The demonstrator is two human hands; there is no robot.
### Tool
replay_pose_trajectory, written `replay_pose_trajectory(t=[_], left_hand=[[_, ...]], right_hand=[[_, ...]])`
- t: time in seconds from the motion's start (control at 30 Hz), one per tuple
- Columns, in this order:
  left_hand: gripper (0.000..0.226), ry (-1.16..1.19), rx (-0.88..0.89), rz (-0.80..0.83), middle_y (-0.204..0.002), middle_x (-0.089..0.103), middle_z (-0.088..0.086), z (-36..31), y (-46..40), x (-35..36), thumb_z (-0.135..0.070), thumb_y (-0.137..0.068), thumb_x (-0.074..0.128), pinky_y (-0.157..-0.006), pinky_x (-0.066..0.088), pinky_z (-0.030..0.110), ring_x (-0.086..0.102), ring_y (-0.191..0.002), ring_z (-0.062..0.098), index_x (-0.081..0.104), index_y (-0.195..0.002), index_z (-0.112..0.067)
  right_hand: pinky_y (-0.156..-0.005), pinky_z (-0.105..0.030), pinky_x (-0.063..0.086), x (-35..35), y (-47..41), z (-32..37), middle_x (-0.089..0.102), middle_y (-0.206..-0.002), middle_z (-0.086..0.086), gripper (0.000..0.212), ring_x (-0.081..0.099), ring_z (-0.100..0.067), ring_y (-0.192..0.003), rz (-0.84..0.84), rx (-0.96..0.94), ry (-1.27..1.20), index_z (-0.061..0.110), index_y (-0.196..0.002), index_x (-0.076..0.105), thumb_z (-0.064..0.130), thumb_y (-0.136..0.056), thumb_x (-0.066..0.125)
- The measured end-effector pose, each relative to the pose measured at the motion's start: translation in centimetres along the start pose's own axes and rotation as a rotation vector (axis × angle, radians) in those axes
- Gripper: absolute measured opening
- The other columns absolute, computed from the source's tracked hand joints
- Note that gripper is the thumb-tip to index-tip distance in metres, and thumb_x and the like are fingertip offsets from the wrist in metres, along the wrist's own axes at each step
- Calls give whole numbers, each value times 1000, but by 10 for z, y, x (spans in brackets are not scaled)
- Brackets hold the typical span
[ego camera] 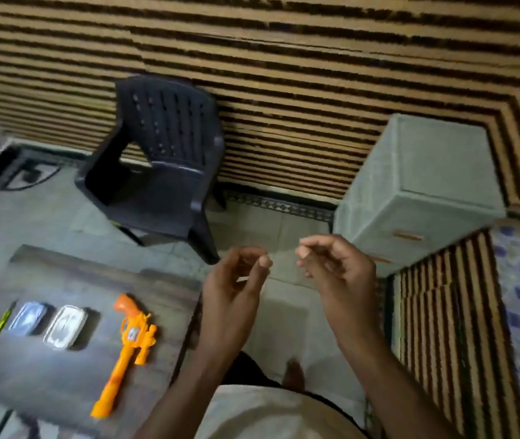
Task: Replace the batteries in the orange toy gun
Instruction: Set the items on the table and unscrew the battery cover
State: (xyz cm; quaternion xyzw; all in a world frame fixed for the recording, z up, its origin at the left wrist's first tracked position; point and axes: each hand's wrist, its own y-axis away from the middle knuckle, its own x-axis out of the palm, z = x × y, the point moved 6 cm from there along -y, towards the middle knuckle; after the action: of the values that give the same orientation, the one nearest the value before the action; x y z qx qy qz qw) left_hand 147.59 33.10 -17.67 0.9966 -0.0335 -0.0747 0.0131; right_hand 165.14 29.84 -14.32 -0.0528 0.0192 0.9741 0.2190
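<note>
- I am viewing the toy gun (127,353) lying flat on the dark worktop (62,384), left of both hands, barrel pointing toward me and grip pointing away.
- I am holding both hands raised in the air over the floor, well apart from the gun and touching nothing.
- The fingers of the left hand (236,286) are hanging loosely curled and holding nothing; the fingers of the right hand (334,267) are doing the same.
- I am noting two small trays (48,323) and a thin screwdriver (3,321) lying in a row just left of the gun; their contents are too blurred to read.
- I am judging the gun to be light, stiff, hollow plastic with a smooth, slightly slippery skin.
- I am planning to grip it around the thick middle body, not the thin barrel, which could flex or crack.
- I am unable to locate the battery cover from this view.
</note>
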Motion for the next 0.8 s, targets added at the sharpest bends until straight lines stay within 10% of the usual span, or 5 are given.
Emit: replay_pose_trajectory(t=[0.8], left_hand=[[7, 42, -207, -800, -90, 76, -2, 44, -147, -170, -20, -101, 69, -77, 59, 39, 73, -86, 16, 75, -98, -20]], right_hand=[[-70, -35, 58, 307, -193, -10, 76, -86, -4, 8, 72, -24, -77, 740, 28, 20, 11, -95, 74, 4, -92, 72]])
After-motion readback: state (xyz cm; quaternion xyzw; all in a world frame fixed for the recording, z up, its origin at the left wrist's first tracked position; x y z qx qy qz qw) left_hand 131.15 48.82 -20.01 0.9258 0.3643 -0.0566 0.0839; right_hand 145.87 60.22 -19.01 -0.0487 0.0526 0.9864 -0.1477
